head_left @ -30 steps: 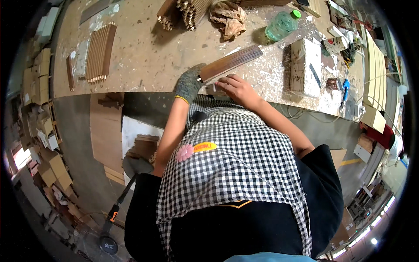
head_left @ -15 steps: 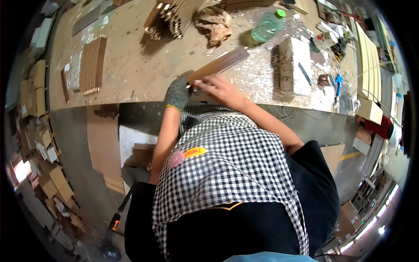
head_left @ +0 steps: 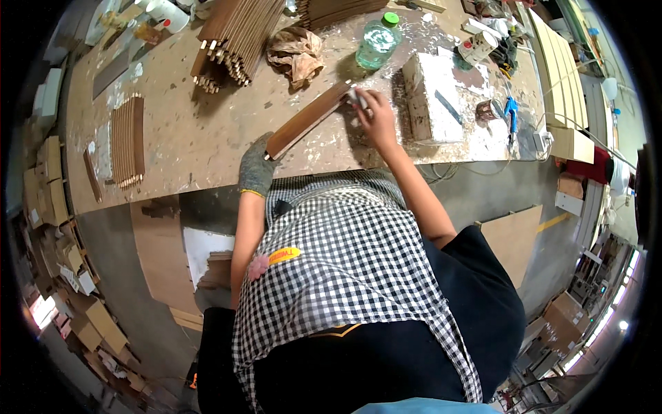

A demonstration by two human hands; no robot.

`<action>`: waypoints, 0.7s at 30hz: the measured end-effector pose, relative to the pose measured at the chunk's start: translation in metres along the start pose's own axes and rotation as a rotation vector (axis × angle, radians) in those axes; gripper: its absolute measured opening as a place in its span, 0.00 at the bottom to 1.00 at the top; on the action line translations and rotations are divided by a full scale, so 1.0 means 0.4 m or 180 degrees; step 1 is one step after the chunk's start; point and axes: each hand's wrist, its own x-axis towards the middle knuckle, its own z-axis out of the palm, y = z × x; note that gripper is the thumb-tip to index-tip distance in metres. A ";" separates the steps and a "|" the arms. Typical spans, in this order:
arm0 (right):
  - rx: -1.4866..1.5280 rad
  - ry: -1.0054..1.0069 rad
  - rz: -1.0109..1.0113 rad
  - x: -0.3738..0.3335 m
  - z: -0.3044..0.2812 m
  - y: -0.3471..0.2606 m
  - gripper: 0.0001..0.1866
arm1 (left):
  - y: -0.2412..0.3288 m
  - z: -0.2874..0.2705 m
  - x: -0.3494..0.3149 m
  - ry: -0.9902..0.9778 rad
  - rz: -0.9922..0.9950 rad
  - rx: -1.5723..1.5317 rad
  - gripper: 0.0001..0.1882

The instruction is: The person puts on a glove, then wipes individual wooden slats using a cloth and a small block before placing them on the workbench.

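My left hand (head_left: 257, 167), in a grey knit glove with a yellow cuff edge, is closed around the near end of a brown wooden strip (head_left: 308, 121) with pale ends. The strip slants away to the right above the workbench. At its far end is my bare right hand (head_left: 378, 124), fingers pinched on a small whitish piece (head_left: 356, 99), perhaps a wad of cloth or paper; its kind is unclear. The piece is close to the strip's far tip; whether they touch is hard to see.
A paint-spattered workbench (head_left: 207, 155) carries a stack of brown strips (head_left: 238, 41), a row of strips (head_left: 127, 141), a crumpled brown cloth (head_left: 296, 55), a green-capped bottle (head_left: 378, 45), a white-smeared block (head_left: 431, 100), a cup (head_left: 477, 47) and a blue tool (head_left: 511, 114).
My right hand has moved from the strip's near end to its far end, where a whitish piece now shows in its fingers. The view has shifted, and my left hand still grips the near end.
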 end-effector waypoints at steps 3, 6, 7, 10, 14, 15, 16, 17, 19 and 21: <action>-0.0149 -0.0032 -0.0057 0.021 0.009 0.034 0.21 | -0.040 0.029 0.008 0.0087 -0.0480 -0.2136 0.20; -0.0410 0.0163 0.0412 0.047 0.002 0.058 0.19 | -0.056 0.035 0.010 0.0210 -0.1369 -0.3940 0.19; -0.0177 0.0199 0.0501 0.049 0.000 0.057 0.19 | -0.075 0.041 0.006 0.0236 -0.0784 -0.2682 0.18; 0.0111 -0.0082 -0.0129 0.047 -0.005 0.023 0.20 | -0.084 0.044 0.005 0.0254 -0.0192 -0.1414 0.18; -0.0509 -0.0077 0.0093 0.054 -0.035 0.057 0.23 | -0.010 0.014 0.006 0.0229 0.0514 0.0322 0.17; -0.0563 0.0076 0.0122 0.088 -0.052 0.025 0.23 | -0.034 0.021 0.003 0.0198 0.0354 0.0029 0.20; -0.0227 0.0075 0.0098 0.106 -0.079 -0.010 0.21 | -0.057 0.030 -0.004 0.0220 0.0378 -0.0001 0.20; -0.0441 0.0328 -0.0024 0.129 -0.121 -0.029 0.20 | -0.060 0.032 -0.011 0.0223 -0.0303 -0.1540 0.22; -0.0428 0.0760 0.0755 0.167 -0.211 -0.058 0.17 | -0.030 0.017 -0.018 0.0266 -0.1575 -0.4207 0.23; -0.0632 0.0872 0.1896 0.235 -0.311 0.059 0.19 | -0.029 0.017 -0.023 0.0124 -0.1463 -0.4197 0.22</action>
